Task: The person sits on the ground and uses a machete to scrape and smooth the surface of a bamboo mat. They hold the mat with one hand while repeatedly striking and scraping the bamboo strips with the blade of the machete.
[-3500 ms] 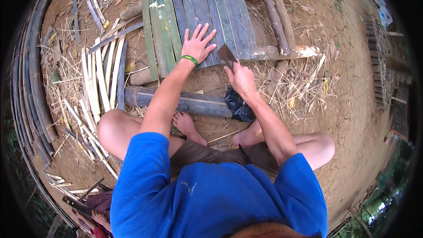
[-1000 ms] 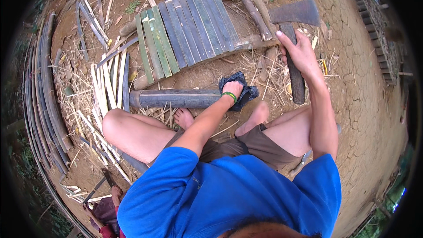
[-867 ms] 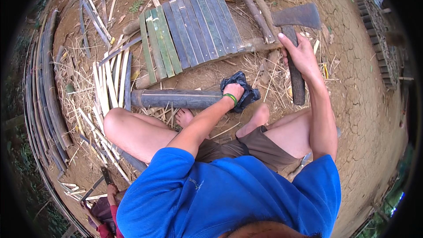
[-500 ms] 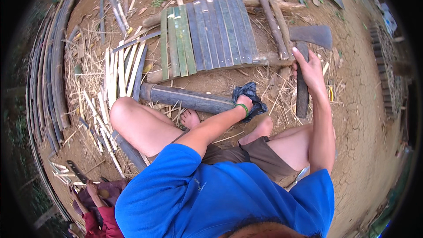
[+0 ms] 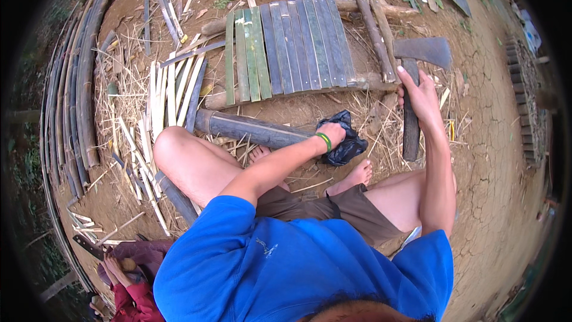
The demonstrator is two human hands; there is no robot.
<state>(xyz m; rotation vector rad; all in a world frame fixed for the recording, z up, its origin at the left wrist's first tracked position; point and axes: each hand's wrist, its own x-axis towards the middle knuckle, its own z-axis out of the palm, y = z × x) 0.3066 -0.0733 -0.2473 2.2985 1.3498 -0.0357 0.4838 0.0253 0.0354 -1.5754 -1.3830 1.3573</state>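
Note:
My left hand, a green band at its wrist, is closed at the crumpled black plastic bag. Folds of the bag hide its fingertips. My right hand grips an axe by its dark wooden handle, close under the broad grey axe head. In front of me several flat bamboo slats, some green and some grey-blue, lie side by side across two wooden poles, with small pale dots along their near ends. A thick dark bamboo pole rests on the ground beyond my legs, one end near the bag.
Split bamboo strips are piled at the left, among straw-like shavings. Long bamboo poles lie farther left. Two short sticks lean by the panel's right end. At lower left, a person in red sleeves has a dark blade nearby.
The black bag has shifted and spreads out more under my left hand. My right hand holds the axe much as before. The other person's hands have moved closer together.

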